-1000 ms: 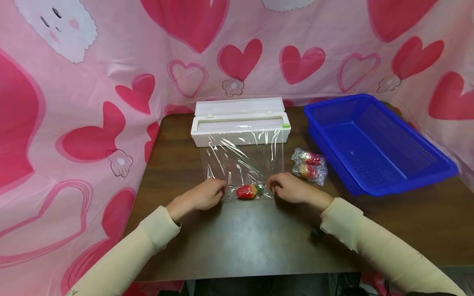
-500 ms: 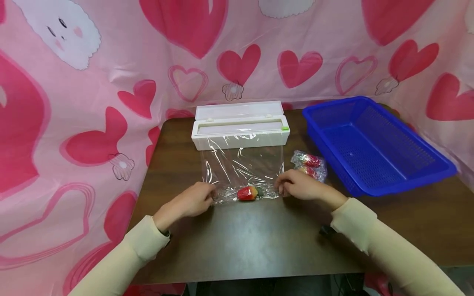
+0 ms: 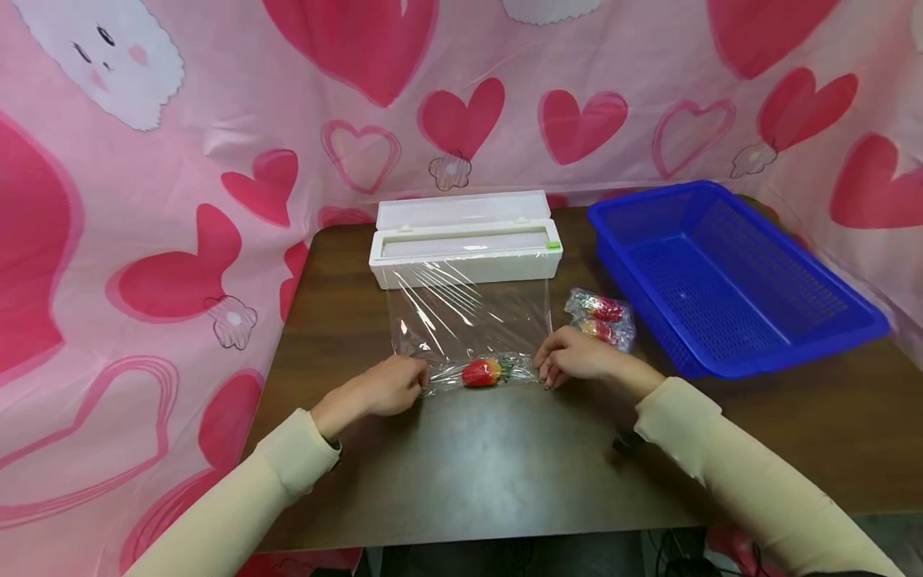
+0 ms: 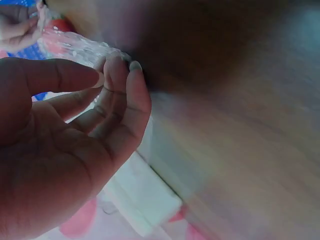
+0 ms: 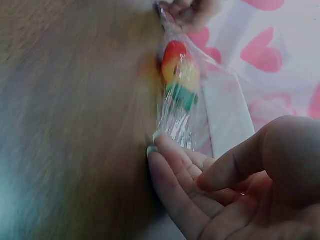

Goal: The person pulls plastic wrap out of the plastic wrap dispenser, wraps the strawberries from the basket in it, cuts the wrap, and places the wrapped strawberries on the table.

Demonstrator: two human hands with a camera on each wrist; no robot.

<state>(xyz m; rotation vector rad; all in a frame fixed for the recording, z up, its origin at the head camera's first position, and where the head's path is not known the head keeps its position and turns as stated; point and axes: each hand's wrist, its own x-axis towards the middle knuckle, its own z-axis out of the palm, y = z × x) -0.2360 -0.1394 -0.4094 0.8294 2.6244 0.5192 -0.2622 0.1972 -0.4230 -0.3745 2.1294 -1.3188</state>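
Observation:
A small red and yellow fruit-like piece with a green top [image 3: 481,372] lies rolled in clear plastic wrap [image 3: 469,316] near the middle of the table. My left hand [image 3: 392,383] pinches the bunched wrap at the left end of the roll, and my right hand [image 3: 573,355] pinches it at the other end. From the roll, the sheet runs back to a white wrap dispenser [image 3: 467,268] whose lid is up. In the right wrist view the wrapped piece [image 5: 180,70] shows its green end toward my right fingertips. The wrap's exact hold between the fingers is partly hidden.
Two similar pieces in plastic wrap [image 3: 602,311] lie just beyond my right hand, which partly covers them. A blue plastic basket [image 3: 735,280] stands at the back right of the brown table [image 3: 490,473]. A pink heart-print cloth [image 3: 180,184] hangs behind.
My hands have spread a little apart, out to the ends of the roll. More wrap now surrounds the piece, and its ends look more gathered. The dispenser and basket stay put.

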